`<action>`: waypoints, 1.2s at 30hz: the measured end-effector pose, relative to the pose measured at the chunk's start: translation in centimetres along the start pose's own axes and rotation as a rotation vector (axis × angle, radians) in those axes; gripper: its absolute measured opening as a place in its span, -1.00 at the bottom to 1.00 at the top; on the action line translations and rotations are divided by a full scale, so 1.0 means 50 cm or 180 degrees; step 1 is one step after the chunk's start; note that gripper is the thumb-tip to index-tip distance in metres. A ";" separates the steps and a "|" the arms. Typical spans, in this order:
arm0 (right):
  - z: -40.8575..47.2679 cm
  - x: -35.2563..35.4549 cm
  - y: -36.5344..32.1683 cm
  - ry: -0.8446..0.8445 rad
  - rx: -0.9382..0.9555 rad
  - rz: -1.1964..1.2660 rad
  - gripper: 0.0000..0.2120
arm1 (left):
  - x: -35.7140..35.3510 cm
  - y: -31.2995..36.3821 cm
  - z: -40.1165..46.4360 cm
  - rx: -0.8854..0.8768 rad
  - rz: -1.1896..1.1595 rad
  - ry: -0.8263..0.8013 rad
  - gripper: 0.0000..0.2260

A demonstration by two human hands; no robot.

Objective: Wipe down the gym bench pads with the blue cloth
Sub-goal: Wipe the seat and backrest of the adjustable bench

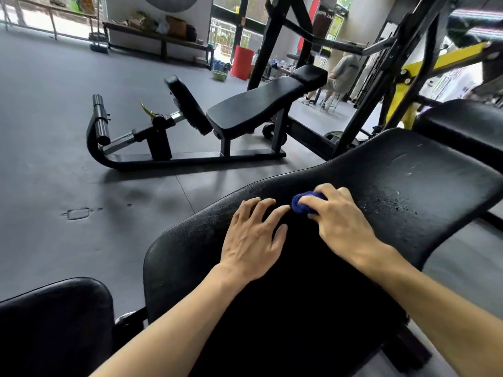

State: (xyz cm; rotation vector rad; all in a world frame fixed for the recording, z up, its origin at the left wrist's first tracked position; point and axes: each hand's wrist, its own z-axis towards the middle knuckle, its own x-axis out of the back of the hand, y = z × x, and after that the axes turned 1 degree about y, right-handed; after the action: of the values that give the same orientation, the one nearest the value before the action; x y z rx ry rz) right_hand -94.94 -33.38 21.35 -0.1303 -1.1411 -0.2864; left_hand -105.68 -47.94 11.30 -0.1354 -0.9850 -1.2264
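Head view shows the long black pad [367,186] of the bench filling the lower right, sloping up and away from the person. Its cover looks like vinyl with a fine grain, and the shape is waisted: wide at the near end, narrow in the middle, wide again at the far end. The far part has pale scuffs and many small shiny specks, perhaps droplets or worn spots; I cannot tell which. I judge this part is not yet wiped, because the cloth sits just before it.

A second, smaller black pad [54,322] lies at the lower left, apart from the long one, with rounded corners and the same grained cover. It probably waits for its turn.

Behind, on the grey rubber floor [68,159], stands another machine [190,126] with black pads and a chromed bar.

The left hand [254,238] rests flat on the long pad, fingers spread and holding nothing; I think it steadies the body while the other hand works.

The right hand [337,216] presses down on the pad with its grip closed around the blue cloth [300,204]. The cloth is bunched into a small ball, soft and fuzzy like microfibre, and only its left part shows past the fingers. It touches the pad near the narrow middle, just beside the left fingertips.
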 end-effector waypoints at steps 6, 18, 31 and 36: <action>0.158 -0.014 0.008 -0.0042 -0.0352 -0.0295 -0.72 | 0.009 0.006 -0.002 0.0018 0.0023 -0.0184 -0.57; -0.128 0.033 0.004 0.0224 -0.0200 -0.0358 -0.70 | 0.045 0.041 -0.006 -0.0128 0.0711 -0.0329 -0.60; -0.352 0.133 -0.019 0.1000 -0.0779 0.0345 -0.68 | 0.219 0.236 -0.142 -0.0369 0.0344 -0.1080 -0.59; -0.368 0.142 -0.019 0.1004 -0.0596 0.0431 -0.75 | 0.231 0.250 -0.121 -0.0498 0.0356 -0.1119 -0.58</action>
State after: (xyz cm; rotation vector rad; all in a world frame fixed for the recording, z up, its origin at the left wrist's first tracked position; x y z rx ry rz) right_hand -76.35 -39.95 20.15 -0.3154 -0.7876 -0.2819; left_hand -91.93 -54.97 20.68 -0.5368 -1.1656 -1.1982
